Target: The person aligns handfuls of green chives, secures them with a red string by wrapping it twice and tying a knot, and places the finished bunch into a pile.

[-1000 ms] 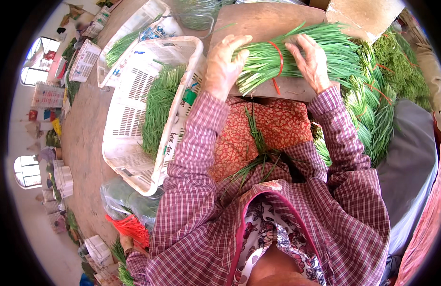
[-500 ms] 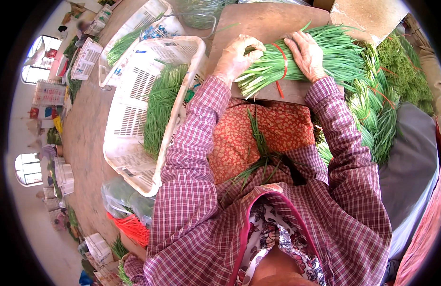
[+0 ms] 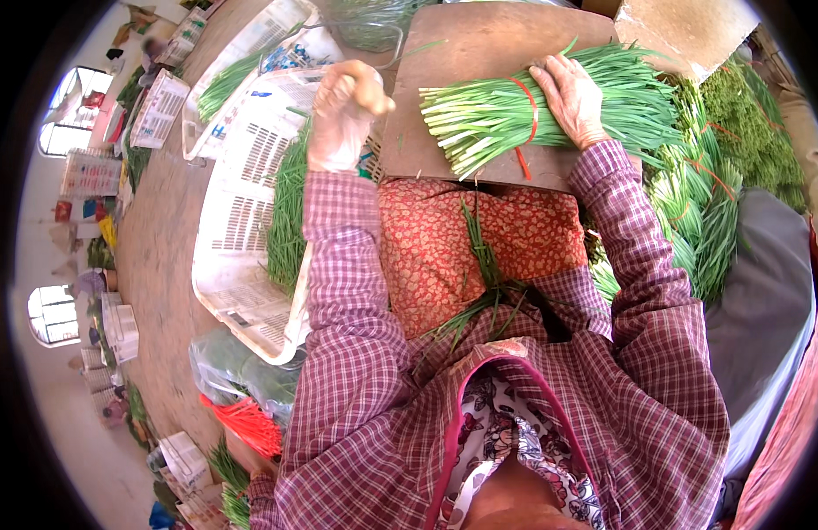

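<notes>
A thick bundle of garlic chives (image 3: 634, 102) lies across a brown board (image 3: 497, 35), its pale cut ends to the left and its green leaves to the right. Around it near the cut ends runs a red tie (image 3: 533, 115), with a loose tail hanging at the near side. My right hand (image 3: 570, 99) rests flat on top, just right of the tie, fingers stretched out. Raised above the basket's right rim, away from the bundle, my left hand (image 3: 342, 119) has its fingers curled in; whether anything is inside them is hidden.
Left of me, a white plastic basket (image 3: 236, 291) holds loose green chives (image 3: 288, 221). More tied bundles (image 3: 692, 194) are stacked at the right. A clear plastic bag (image 3: 223, 362) and red ties (image 3: 250, 428) lie at lower left. A patterned red cloth (image 3: 444, 256) covers my lap.
My left hand has left the cut ends of the chives and moved left over the basket, its fingers curled. My right hand stays on the bundle, almost unmoved.
</notes>
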`<action>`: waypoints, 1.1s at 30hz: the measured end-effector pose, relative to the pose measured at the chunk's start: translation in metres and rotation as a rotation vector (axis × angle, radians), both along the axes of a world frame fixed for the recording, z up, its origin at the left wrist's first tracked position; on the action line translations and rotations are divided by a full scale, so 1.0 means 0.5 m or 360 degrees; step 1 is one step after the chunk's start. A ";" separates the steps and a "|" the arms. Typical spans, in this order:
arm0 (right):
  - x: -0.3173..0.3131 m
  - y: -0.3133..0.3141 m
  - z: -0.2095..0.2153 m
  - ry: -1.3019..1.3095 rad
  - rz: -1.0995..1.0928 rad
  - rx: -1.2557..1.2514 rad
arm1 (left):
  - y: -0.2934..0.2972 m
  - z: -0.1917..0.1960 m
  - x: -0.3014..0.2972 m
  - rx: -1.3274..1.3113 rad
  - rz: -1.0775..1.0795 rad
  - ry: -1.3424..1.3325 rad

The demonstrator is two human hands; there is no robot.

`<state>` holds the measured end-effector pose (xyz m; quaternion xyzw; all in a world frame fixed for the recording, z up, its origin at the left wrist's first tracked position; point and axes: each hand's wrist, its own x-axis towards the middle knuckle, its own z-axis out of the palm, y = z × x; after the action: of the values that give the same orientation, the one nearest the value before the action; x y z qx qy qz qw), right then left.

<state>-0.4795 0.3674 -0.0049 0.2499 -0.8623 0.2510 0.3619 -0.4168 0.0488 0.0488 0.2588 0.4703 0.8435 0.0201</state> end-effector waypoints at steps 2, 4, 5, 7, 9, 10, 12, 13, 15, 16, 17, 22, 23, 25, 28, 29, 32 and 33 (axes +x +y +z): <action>-0.001 0.009 -0.003 -0.0012 -0.0033 -0.0011 | 0.050 0.066 0.048 -0.0791 0.0159 -0.0002; 0.003 0.000 0.004 -0.0046 -0.0008 -0.0014 | 0.102 0.064 0.039 -0.1401 0.0547 0.0503; 0.004 -0.003 0.007 -0.0062 -0.0002 -0.0020 | 0.131 0.061 0.027 -0.1705 0.0737 0.0765; 0.005 -0.004 0.003 -0.0034 -0.0040 -0.0018 | 0.181 0.029 -0.003 -0.1966 0.0911 0.0920; 0.001 -0.010 0.002 -0.0022 -0.0038 -0.0028 | 0.202 0.002 -0.029 -0.2145 0.1021 0.0991; -0.001 -0.013 0.004 -0.0026 -0.0024 -0.0032 | 0.207 -0.010 -0.041 -0.2184 0.1037 0.0984; -0.005 -0.006 -0.003 0.0027 -0.0036 -0.0044 | 0.217 -0.016 -0.048 -0.2215 0.1046 0.1045; -0.005 -0.005 -0.006 0.0091 -0.0045 -0.0056 | 0.214 -0.016 -0.047 -0.2217 0.1055 0.1111; -0.005 -0.007 -0.009 0.0090 -0.0044 -0.0062 | 0.198 -0.007 -0.037 -0.2194 0.1103 0.1171; -0.007 -0.007 -0.007 0.0033 -0.0034 -0.0050 | 0.173 0.003 -0.026 -0.2164 0.1148 0.1169; -0.006 -0.010 -0.006 -0.0026 -0.0022 -0.0040 | 0.144 0.012 -0.011 -0.2138 0.1191 0.1165; -0.015 0.001 -0.020 0.0058 -0.0063 -0.0029 | -0.039 0.083 0.160 -0.1872 0.1179 0.0524; -0.016 0.004 -0.019 0.0046 -0.0073 -0.0015 | -0.075 0.091 0.209 -0.1774 0.1115 0.0229; -0.017 -0.003 -0.016 0.0024 -0.0053 -0.0025 | -0.162 0.109 0.317 -0.1438 0.1019 -0.0045; -0.017 -0.008 -0.017 0.0002 -0.0044 -0.0029 | -0.289 0.100 0.442 -0.1579 0.0678 -0.0442; -0.019 -0.005 -0.020 0.0038 -0.0048 -0.0026 | -0.281 0.095 0.454 -0.1548 0.0570 -0.0435; -0.005 -0.008 0.000 -0.0017 -0.0026 -0.0007 | -0.183 0.087 0.441 -0.1745 0.0708 -0.0296; 0.000 -0.011 0.005 0.0002 -0.0030 -0.0034 | -0.135 0.078 0.418 -0.1846 0.0826 -0.0220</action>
<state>-0.4794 0.3621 -0.0026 0.2380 -0.8616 0.2567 0.3676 -0.2078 -0.0189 0.0878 0.0287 0.8954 0.4439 -0.0177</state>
